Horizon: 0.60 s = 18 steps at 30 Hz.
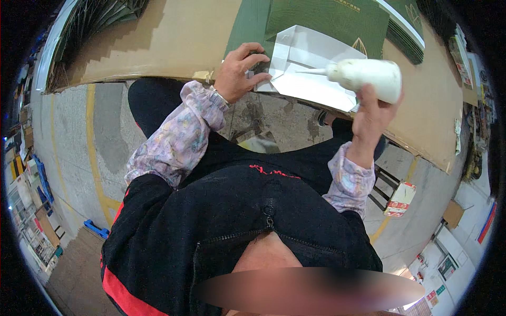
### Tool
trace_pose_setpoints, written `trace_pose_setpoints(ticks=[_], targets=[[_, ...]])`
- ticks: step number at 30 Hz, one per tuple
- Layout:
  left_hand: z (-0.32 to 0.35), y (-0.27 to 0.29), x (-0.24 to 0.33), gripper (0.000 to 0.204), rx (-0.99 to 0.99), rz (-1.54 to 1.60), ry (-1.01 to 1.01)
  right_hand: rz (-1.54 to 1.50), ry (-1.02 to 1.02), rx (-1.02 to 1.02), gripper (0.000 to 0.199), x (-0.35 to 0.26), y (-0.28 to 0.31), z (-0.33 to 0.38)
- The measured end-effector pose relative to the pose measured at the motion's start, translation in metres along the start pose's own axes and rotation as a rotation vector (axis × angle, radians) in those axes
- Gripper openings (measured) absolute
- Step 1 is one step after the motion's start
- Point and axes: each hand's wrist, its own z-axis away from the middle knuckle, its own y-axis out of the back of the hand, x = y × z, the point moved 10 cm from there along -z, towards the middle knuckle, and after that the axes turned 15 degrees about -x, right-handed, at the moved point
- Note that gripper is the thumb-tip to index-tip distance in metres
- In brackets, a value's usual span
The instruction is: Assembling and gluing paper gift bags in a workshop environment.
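My right hand (371, 116) is wrapped round a white squeeze bottle (371, 76) with a long thin nozzle, which looks like a glue bottle. The bottle lies tilted nearly level, its nozzle pointing left over a folded white paper piece (311, 71) with creased flaps. At that piece's left end is my left hand (242, 72), thumb and fingers curved and apart. Its thumb tip reaches the paper's edge; whether it presses on it I cannot tell. Beneath and behind the white piece lie dark green printed sheets (327, 21).
The work surface is a cardboard-covered table (158, 47). A stack of green pieces (406, 39) stands at the back right, and dark green bundles (100, 21) at the far left. Below the table's right side is a small stool (387, 187) with a red-and-white box (400, 199).
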Motion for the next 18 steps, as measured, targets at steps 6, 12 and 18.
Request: trace_pose_setpoints(ticks=[6,12,18], targets=[[0.001,-0.001,-0.002,0.040,-0.017,0.034,-0.027,0.165,-0.038,-0.228,0.083,0.010,-0.074,-0.007],[0.002,-0.002,-0.004,0.042,-0.008,0.033,-0.061,0.180,-0.082,-0.251,0.085,0.022,-0.084,-0.012],[0.003,-0.002,-0.004,0.044,-0.016,0.014,-0.059,0.178,-0.055,-0.247,0.079,0.025,-0.085,-0.015]])
